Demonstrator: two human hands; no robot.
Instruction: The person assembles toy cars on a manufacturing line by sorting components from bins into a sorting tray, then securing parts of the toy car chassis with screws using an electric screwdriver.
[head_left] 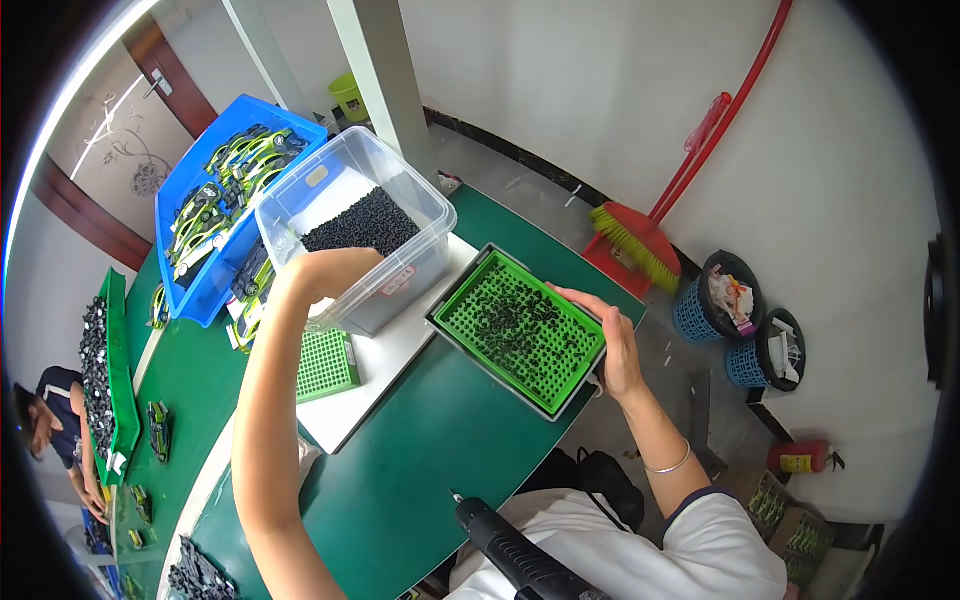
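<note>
My left hand (338, 273) reaches over the near rim of a clear plastic bin (425, 262); its fingers are out of sight. Inside the bin lies a heap of tiny black pieces (370, 222), too small to identify. At the right, my right hand (618, 350) grips the side of a green perforated tray (570, 375), thumb at the rim and fingers along the outer edge. A dark grey frame surrounds this tray, and many black pieces lie scattered over its holes. Beside the bin sits another green perforated block (326, 366), partly behind my left forearm.
A black electric screwdriver (515, 545) points over the near table edge. Blue crate (190, 290) with green-and-black parts stands at far left, near a long green bin (122, 400) and a person (62, 425). A broom (635, 250) and waste baskets (700, 315) stand right.
</note>
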